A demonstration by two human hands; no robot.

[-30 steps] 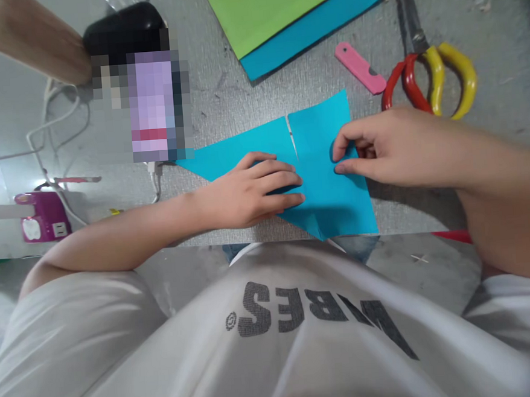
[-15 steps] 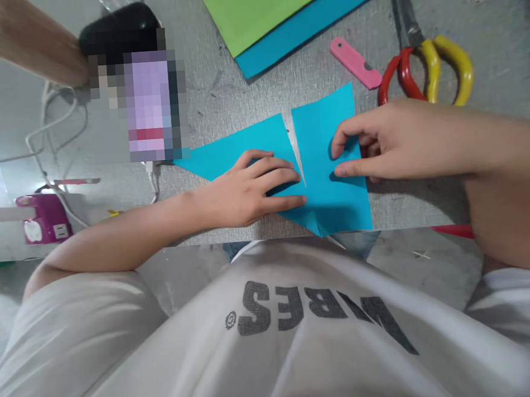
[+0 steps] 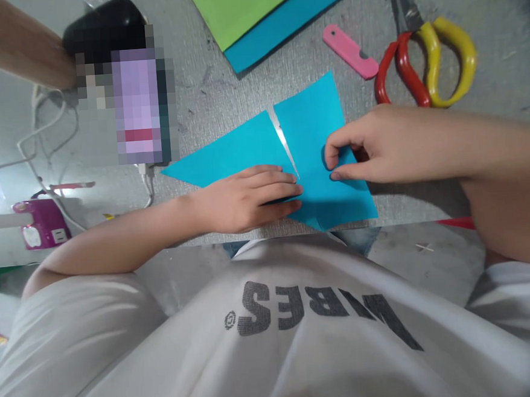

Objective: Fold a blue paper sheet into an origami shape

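Observation:
A bright blue sheet of paper (image 3: 315, 128) lies at the table's front edge, with a narrow slit running down from its upper edge. Left of the slit it tapers to a point. My left hand (image 3: 260, 199) lies flat over the paper's lower middle, its fingertips reaching close to the slit's lower end. At the right side, my right hand (image 3: 356, 150) is curled over the paper's edge. Its thumb and index fingertips sit close together on the paper; the other fingers are mostly hidden.
Green paper (image 3: 243, 9) overlaps a darker blue sheet (image 3: 276, 37) at the back. A pink cutter (image 3: 350, 52) lies beside scissors (image 3: 419, 61) with red and yellow handles. Leftward are a blurred-out phone (image 3: 137, 104), a black case (image 3: 103, 28), a purple socket block (image 3: 44, 223) and cables.
The blue paper has turned slightly anticlockwise, its upper edge shifting left and its lower right corner rightward. The fingertips of my right hand have come closer together. The view has shifted a little.

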